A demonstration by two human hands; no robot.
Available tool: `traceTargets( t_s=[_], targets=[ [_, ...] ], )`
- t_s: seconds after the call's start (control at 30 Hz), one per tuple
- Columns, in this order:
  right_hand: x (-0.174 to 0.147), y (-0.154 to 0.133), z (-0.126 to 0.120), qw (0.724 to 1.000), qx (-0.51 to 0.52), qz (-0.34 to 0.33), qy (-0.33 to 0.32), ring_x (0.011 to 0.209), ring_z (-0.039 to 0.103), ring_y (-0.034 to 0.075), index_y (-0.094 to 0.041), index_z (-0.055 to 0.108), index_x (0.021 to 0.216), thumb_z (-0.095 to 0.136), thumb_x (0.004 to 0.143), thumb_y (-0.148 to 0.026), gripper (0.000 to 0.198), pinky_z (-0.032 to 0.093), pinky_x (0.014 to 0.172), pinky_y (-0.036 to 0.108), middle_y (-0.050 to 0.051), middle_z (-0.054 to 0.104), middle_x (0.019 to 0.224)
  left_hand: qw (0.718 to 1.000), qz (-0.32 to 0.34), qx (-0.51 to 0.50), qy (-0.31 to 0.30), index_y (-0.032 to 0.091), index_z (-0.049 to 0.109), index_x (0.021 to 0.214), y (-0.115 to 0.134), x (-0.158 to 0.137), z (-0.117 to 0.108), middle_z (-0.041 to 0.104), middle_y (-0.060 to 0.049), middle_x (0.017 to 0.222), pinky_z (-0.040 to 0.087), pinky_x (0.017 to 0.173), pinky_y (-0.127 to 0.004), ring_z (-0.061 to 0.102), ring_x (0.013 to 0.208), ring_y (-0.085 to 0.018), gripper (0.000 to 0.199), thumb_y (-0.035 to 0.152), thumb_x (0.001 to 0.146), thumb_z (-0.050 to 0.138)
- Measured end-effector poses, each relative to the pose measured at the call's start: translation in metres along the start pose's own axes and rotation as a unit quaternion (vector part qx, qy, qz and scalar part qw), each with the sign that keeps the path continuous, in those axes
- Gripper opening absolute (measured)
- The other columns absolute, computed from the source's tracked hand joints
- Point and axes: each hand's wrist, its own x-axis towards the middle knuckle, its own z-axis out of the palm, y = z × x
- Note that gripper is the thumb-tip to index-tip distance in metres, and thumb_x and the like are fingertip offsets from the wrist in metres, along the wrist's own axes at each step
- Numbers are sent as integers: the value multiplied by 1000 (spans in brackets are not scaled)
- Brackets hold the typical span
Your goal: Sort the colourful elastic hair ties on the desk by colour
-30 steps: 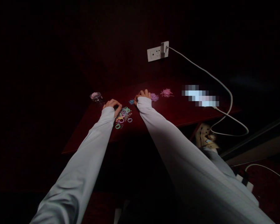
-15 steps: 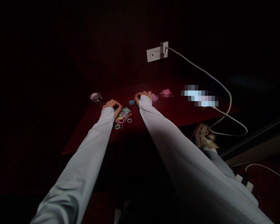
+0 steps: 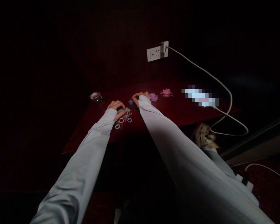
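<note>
My left hand [image 3: 116, 107] reaches into a mixed pile of small coloured rings [image 3: 129, 120] and thin pieces, with thumb and forefinger bent close together at its far side. Whatever sits between them is too small to make out. Over a small heap of blue thin pieces [image 3: 130, 102] is my right hand [image 3: 140, 95], its thumb and forefinger tips pinched together; their contents cannot be seen. A heap of purple thin pieces [image 3: 154, 97] lies just right of this hand, partly behind it. Farther right is a heap of pink thin pieces [image 3: 166, 92].
A clear jar [image 3: 96, 97] with pale pink contents stands at the back left of the dark red table [image 3: 84, 133]. A blurred-out bright device [image 3: 200, 96] lies at right, its white cable [image 3: 206, 71] running to a wall socket [image 3: 154, 53]. Below is a beige clog [image 3: 204, 137].
My left hand has moved right, further over the mixed pile. My right hand has shifted slightly left, bringing its fingertips over the blue heap and baring more of the purple one.
</note>
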Motion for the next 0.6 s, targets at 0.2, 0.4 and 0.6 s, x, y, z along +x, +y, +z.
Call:
traceTargets(
  t_s=[0.2,0.4,0.6],
  targets=[
    [1,-1,4,1000,6,-11,-4,130,53,30,-28,86,105,65,107,-34,22,39,117,48,5,78,121,999,5,28,-35,27,74,100,-3,-2,-4,76,-5,124,50,106,-42,65,115,-30,24,51,98,75],
    [-8,-5,-7,999,30,-34,-24,130,52,30,-26,87,107,64,104,-30,24,39,118,47,6,79,121,998,1,46,-42,28,72,97,-3,-1,-1,78,-5,125,51,104,-43,66,118,-31,12,39,95,73],
    [-9,-7,-8,999,37,-22,-33,129,54,30,-25,86,103,66,101,-25,20,38,118,48,5,81,117,999,-5,41,-33,28,71,104,-4,1,-3,77,-7,125,51,106,-46,66,120,-33,15,32,90,66]
  ],
)
